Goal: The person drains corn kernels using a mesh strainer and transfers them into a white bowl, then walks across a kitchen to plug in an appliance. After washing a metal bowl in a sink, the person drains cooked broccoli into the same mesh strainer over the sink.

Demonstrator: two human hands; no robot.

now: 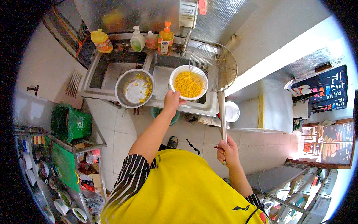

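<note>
My left hand (pixel 172 103) grips the near rim of a white bowl (pixel 171 80) full of yellow corn kernels (pixel 186 84), over the right basin of a steel sink (pixel 160 75). In my right hand (pixel 228 149) is the long handle of a wire-mesh skimmer (pixel 214 67). Its round basket is raised beside the bowl and overlaps the bowl's right edge in view; I cannot tell whether they touch. A few kernels cling to the mesh. Left of the bowl, a steel basin (pixel 119 91) with scattered kernels inside rests at the sink's front edge.
A faucet (pixel 186 43) rises behind the sink, with a yellow jug (pixel 101 42), a white pump bottle (pixel 137 39) and an orange soap bottle (pixel 165 40) along the back. A green bin (pixel 79 123) stands at left near a loaded shelf (pixel 63 162). A white bucket (pixel 232 112) sits right of the sink.
</note>
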